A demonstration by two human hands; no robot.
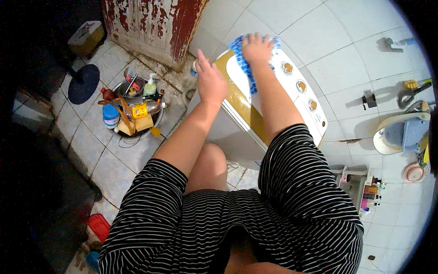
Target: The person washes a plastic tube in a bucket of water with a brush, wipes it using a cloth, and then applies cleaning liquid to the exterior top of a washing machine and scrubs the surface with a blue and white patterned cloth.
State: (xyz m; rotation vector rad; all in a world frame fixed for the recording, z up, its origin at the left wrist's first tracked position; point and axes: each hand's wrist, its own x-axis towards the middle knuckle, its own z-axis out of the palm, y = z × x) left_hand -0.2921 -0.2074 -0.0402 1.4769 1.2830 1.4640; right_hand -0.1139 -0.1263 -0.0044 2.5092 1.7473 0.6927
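Note:
My right hand lies flat, fingers spread, on a blue and white patterned cloth at the far end of a washing machine top. The washing machine has a white control panel with several round knobs and a golden-brown lid section with a wet-looking shine. My left hand is raised at the machine's left edge, fingers extended, with nothing seen in it. Whether it touches the edge cannot be told. The cloth is partly hidden under my right hand and forearm.
A round basin on the tiled floor holds bottles, a pump bottle, a blue-lidded jar and a sponge. A peeling wooden door stands beyond. Brushes and a pale basin hang on the tiled wall at right, above a rack of bottles.

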